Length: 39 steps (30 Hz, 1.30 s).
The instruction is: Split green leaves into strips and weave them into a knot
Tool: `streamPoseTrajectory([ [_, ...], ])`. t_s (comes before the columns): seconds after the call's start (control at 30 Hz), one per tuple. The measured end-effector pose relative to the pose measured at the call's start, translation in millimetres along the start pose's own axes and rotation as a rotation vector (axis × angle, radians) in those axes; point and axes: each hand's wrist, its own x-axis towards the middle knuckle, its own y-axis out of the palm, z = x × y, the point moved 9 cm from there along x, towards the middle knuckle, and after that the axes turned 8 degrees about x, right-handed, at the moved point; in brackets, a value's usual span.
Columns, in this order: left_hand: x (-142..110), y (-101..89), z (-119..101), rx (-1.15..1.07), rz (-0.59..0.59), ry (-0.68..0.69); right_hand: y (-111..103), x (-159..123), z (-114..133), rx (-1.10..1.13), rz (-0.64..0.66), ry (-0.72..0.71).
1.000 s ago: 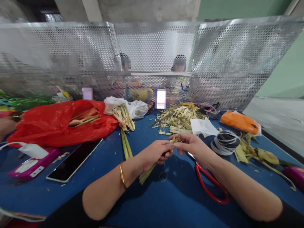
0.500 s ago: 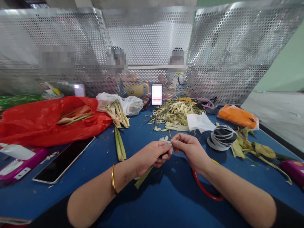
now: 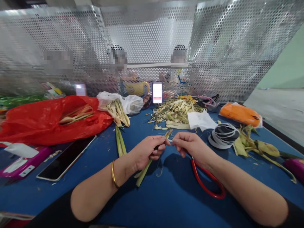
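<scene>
a green leaf strip (image 3: 143, 174) is pinched in the left hand (image 3: 158, 147), its lower end sticking out below the palm and a frayed tip poking up past the fingers. the right hand (image 3: 181, 145) is just beside it, fingers curled and thumb pressed to the forefinger; whether a thin thread sits between them i cannot tell. red-handled scissors (image 3: 210, 188) lie on the blue desk (image 3: 142, 205) partly under the right wrist, blades mostly hidden. another green leaf (image 3: 120, 142) lies near the left forearm, which covers its near end. beyond the hands is a heap of scraps (image 3: 177, 112), a white paper (image 3: 200, 121) against its right side. further right are a spool (image 3: 223, 136), wilted leaves (image 3: 241, 145) and an orange pack (image 3: 239, 114). on the left, a red bag (image 3: 47, 122) overlaps the far end of a phone (image 3: 68, 158). a perforated screen (image 3: 152, 34) closes off the far side, people behind it.
</scene>
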Motion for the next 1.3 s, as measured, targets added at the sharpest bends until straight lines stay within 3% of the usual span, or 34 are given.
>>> streamPoseTrajectory([
  [0.23, 0.4, -11.3, 1.8, -0.016, -0.097, -0.03, -23.5, 1.7, 20.0, 0.24, -0.151, -0.139],
  [0.4, -0.5, -1.7, 4.4, 0.044, 0.012, -0.047, -27.1, 5.3, 13.2, 0.575, -0.145, -0.054],
  [0.5, -1.8, 3.4, 5.5, 0.066, 0.056, -0.058, -29.1, 6.4, 13.0, 0.657, -0.144, -0.053],
  [0.73, -0.6, 2.1, 5.3, 0.08, 0.051, -0.045, -33.8, 3.7, 26.0, 0.576, -0.169, -0.217],
  [0.9, -0.1, 0.7, 3.9, 0.089, 0.035, -0.04, -38.9, -1.8, 40.8, 0.316, -0.244, -0.375],
  [1.1, 0.0, -1.9, 1.5, 0.035, -0.013, -0.017, -32.3, -1.8, 38.5, 0.184, -0.201, -0.36],
  [1.3, 0.7, -17.5, -15.8, -0.065, -0.172, 0.149, -32.5, -2.7, 38.3, 0.128, -0.222, -0.317],
])
